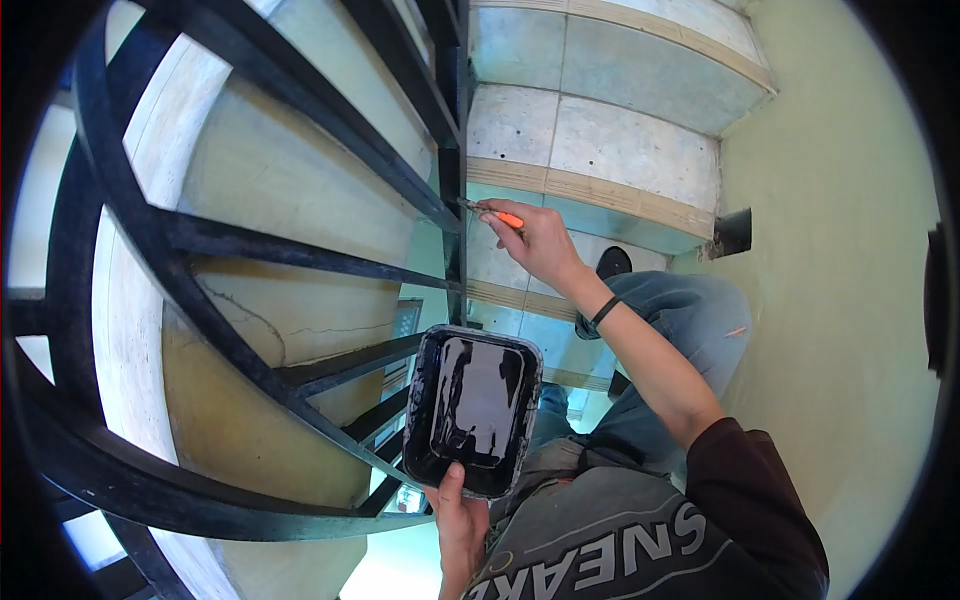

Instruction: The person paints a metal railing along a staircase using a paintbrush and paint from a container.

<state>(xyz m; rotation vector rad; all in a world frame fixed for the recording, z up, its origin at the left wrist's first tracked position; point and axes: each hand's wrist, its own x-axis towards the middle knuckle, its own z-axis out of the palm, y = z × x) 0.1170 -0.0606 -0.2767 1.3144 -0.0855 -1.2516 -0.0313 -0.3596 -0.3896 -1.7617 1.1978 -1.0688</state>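
Note:
My left hand grips the near edge of a black plastic tray, its thumb over the rim and the other fingers hidden underneath. Glossy black paint lies in the tray, with smears up the inner walls. Higher up, my right hand pinches a small paintbrush with an orange handle. The brush's tip meets or nearly meets a dark upright bar of the metal stair railing; exact contact is hard to make out.
Tiled stairs with tan ridged nosings rise ahead. On the right stands a pale green wall with a dark square opening low down. Black railing bars fan out on the left. My jeans-clad knee is bent on the steps.

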